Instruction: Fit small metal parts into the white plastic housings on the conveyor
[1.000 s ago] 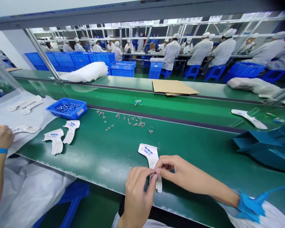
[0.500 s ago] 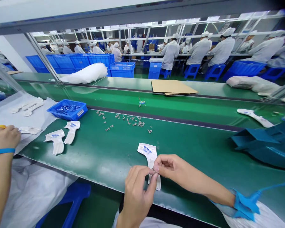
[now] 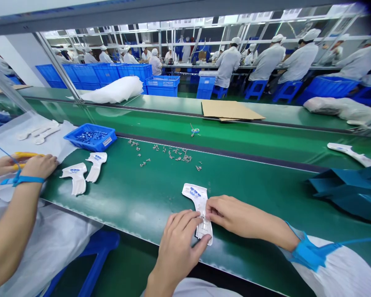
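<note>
The white handle [image 3: 200,203] lies on the green surface [image 3: 136,185], beneath both hands. The left hand [image 3: 179,240] has a loose, spread grip over it; whether the right hand's [image 3: 231,215] bunched fingertips pinch anything, one cannot tell. Uneven pressing could skid the handle or jolt its blue pieces [image 3: 194,192] loose.

We see a smooth white plastic shell [image 3: 199,202], shiny metal parts [image 3: 185,158], a glossy green worktop [image 3: 136,181], a blue plastic tray [image 3: 89,145] and matt brown cardboard [image 3: 230,110].
</note>
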Demonstrator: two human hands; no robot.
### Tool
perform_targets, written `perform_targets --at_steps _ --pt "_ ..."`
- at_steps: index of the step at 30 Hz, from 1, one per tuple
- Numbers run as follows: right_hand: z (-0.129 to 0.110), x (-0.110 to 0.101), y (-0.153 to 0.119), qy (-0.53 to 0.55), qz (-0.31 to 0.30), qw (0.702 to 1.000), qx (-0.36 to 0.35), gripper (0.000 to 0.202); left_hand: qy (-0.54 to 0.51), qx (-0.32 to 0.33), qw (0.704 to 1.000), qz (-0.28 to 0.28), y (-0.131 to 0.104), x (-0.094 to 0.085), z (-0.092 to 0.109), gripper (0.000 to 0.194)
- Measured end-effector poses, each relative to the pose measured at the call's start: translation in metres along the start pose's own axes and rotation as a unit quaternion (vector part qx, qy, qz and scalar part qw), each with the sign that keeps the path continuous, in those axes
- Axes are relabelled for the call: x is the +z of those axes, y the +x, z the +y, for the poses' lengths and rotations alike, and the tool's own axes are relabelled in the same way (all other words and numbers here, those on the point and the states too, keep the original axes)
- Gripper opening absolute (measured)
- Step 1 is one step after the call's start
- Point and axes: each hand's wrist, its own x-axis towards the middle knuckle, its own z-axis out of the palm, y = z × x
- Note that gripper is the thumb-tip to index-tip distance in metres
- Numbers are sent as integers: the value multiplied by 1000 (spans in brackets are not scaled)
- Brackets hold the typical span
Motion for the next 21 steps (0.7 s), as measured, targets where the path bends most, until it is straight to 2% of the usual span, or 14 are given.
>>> perform_targets --at_steps 4,10,13,15,17,19,21 --pt "-4 -1 2 -25 -6 1000 14 21 -3 -5 1000 2 2 -1 0 32" --pt "-7 1 6 9 -8 996 83 9 -26 -9 1000 -6 3 0 -1 31" --pt "-5 7 7 56 29 994 93 5 -41 -28 999 -17 2 2 -3 29" --pt "-2 14 7 136 46 985 91 9 -57 -60 996 -29 1 2 -5 28" --pt "1 24 7 270 54 955 108 18 -86 -95 991 -34 2 0 -7 28" --pt "0 36 7 421 89 891 146 37 -123 -123 984 -27 3 -2 -8 29" --pt "-4 48 8 528 133 822 167 56 -162 -138 977 -15 4 -3 -9 29"
